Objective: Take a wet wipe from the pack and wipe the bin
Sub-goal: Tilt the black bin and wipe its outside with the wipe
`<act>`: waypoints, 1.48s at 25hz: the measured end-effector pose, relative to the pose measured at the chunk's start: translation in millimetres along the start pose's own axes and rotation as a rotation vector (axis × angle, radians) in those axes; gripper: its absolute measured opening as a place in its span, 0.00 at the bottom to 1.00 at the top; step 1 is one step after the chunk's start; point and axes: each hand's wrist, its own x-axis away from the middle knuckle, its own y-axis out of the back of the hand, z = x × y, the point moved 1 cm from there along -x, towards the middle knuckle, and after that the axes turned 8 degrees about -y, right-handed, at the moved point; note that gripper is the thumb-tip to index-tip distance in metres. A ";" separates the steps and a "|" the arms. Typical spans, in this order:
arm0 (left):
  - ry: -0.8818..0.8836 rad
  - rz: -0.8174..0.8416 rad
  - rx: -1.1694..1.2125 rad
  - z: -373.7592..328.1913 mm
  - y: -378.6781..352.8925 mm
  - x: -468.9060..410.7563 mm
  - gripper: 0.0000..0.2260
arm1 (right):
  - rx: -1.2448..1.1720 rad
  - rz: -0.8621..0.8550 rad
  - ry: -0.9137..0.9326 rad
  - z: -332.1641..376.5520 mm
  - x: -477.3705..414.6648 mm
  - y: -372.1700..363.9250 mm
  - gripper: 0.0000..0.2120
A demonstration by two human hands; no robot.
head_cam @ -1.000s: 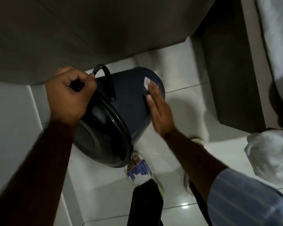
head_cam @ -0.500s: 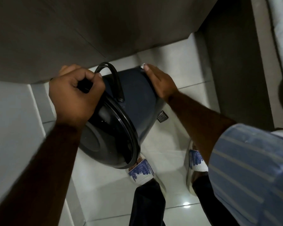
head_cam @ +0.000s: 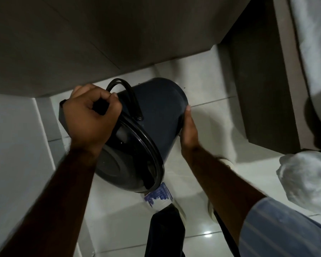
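Right hand [head_cam: 188,134] has slid down the dark round plastic bin [head_cam: 156,112] (wipe hidden beneath); left hand [head_cam: 91,117] still fists its rim, so wiping continues.

Dark navy bin [head_cam: 156,112] with black lid [head_cam: 130,160], blue-striped sleeve [head_cam: 285,230], white slipper [head_cam: 158,196] with blue pattern, glossy white floor [head_cam: 208,86], white crumpled bag [head_cam: 308,180].
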 end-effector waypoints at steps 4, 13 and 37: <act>0.064 -0.042 -0.045 1.3 1.2 7.5 0.11 | 0.184 0.076 0.227 55.7 -14.4 -27.3 0.47; 0.069 0.079 -0.110 7.8 -0.1 -29.3 0.07 | 0.415 0.136 0.577 -3.7 84.1 -0.8 0.23; -0.329 0.525 -0.294 -126.6 -135.5 -77.2 0.13 | -0.202 -0.289 0.013 48.3 19.2 56.5 0.09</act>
